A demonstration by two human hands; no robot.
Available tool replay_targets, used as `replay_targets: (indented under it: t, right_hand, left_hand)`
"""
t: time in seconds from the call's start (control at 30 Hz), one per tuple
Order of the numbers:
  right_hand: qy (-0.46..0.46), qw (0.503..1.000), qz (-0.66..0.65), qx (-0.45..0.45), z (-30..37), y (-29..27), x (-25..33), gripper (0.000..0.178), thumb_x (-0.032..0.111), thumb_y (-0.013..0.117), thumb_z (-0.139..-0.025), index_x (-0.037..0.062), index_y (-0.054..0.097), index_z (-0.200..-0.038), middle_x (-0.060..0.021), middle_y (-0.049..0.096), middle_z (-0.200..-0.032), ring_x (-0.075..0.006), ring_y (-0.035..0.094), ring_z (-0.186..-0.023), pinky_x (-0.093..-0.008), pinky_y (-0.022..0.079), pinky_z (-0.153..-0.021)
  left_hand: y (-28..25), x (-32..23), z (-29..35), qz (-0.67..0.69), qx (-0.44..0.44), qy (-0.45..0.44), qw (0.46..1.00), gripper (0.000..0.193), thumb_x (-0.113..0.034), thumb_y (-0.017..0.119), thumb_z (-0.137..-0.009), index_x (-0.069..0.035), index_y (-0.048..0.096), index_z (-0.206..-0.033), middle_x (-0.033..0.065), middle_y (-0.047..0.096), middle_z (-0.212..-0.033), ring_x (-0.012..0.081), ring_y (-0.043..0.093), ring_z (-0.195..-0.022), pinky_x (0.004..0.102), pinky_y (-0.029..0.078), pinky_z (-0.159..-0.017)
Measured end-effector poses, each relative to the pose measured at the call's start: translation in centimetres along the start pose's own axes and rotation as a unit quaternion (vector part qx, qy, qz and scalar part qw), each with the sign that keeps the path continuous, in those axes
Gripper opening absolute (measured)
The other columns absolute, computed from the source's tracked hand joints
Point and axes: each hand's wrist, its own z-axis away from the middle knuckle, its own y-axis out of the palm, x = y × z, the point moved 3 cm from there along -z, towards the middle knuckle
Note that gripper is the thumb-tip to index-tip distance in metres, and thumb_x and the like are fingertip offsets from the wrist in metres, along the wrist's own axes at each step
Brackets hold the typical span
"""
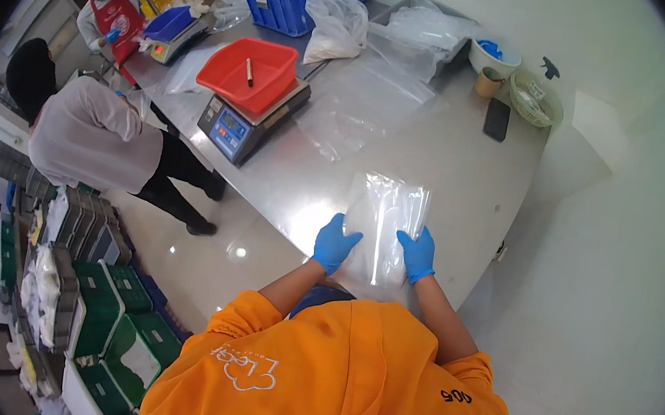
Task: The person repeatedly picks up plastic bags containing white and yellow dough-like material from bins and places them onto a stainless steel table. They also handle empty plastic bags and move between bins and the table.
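Both my hands wear blue gloves and hold a stack of clear plastic bags (384,222) at the near edge of the steel table. My left hand (335,244) grips its left side, thumb on top and the other fingers mostly hidden. On the opposite side my right hand (416,254) pinches the stack the same way. Light glares off the plastic between them. Farther up the table lie more flat clear bags (360,108). Left of those stands a digital scale (234,132) with a red plastic tray (237,74) on it, and a marker (249,73) lies in the tray.
Along the back stand a blue crate (294,6), a white bag (336,28), a grey bin (457,54), a white bowl (506,62) and a green basket (545,109). A phone (497,120) lies near the right edge. Two people work at left; green crates (108,338) fill the lower left.
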Motion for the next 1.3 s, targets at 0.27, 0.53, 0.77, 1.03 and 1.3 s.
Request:
replay_targets:
  t: [0.27, 0.53, 0.77, 1.03, 1.3]
  right_hand:
    - [-0.288, 0.932, 0.219, 0.026, 9.4, 0.3, 5.3, 0.066, 0.022, 0.078, -0.074, 0.0017, 0.052, -0.131, -0.0196, 0.054, -0.126, -0.0376, 0.052, -0.118, -0.0491, 0.041, -0.101]
    - [-0.266, 0.879, 0.359, 0.165, 10.8, 3.3, 5.9, 0.065, 0.04, 0.081, -0.069, 0.0008, 0.058, -0.115, -0.0179, 0.058, -0.108, -0.0358, 0.057, -0.101, -0.0453, 0.047, -0.087]
    - [-0.137, 0.972, 0.147, 0.121, 8.1, 1.2, 1.8, 0.043, 0.03, 0.071, -0.087, -0.0045, 0.06, -0.111, -0.0212, 0.065, -0.106, -0.0363, 0.064, -0.093, -0.0414, 0.05, -0.082]
    - [0.135, 0.979, -0.146, 0.037, 4.5, -2.0, -0.6, 0.023, 0.023, 0.062, -0.096, 0.001, 0.069, -0.1, -0.0016, 0.062, -0.079, -0.0115, 0.056, -0.071, -0.0292, 0.047, -0.066]
    - [0.089, 0.954, -0.249, -0.139, -1.8, -14.9, -0.8, 0.022, 0.015, 0.061, -0.097, 0.0001, 0.063, -0.113, -0.0043, 0.064, -0.1, -0.0133, 0.061, -0.087, -0.0276, 0.053, -0.078]
  left_hand:
    - [0.9, 1.0, 7.5, 0.085, -0.18, 0.049, 0.979, 0.051, -0.021, 0.071, -0.087, 0.002, 0.055, -0.13, 0.0206, 0.061, -0.116, 0.0331, 0.062, -0.101, 0.0395, 0.049, -0.095]
    - [4.8, 0.1, 9.9, 0.307, -0.047, -0.144, 0.939, 0.041, -0.033, 0.055, -0.102, 0.002, 0.063, -0.12, 0.0109, 0.065, -0.108, 0.017, 0.061, -0.098, 0.0296, 0.049, -0.089]
    - [3.7, -1.2, 9.5, 0.327, 0.019, -0.197, 0.924, 0.047, -0.044, 0.06, -0.097, -0.004, 0.065, -0.121, 0.0048, 0.063, -0.102, 0.0151, 0.06, -0.091, 0.0291, 0.05, -0.085]
    - [3.5, -1.9, 9.1, 0.191, -0.045, -0.136, 0.971, 0.033, -0.031, 0.063, -0.092, 0.0, 0.071, -0.1, 0.0134, 0.067, -0.091, 0.0214, 0.066, -0.082, 0.0329, 0.052, -0.076]
    - [3.1, 2.8, 8.7, 0.095, -0.066, -0.074, 0.991, 0.057, -0.05, 0.061, -0.093, 0.007, 0.068, -0.087, 0.0175, 0.067, -0.071, 0.0256, 0.069, -0.069, 0.0367, 0.054, -0.07]
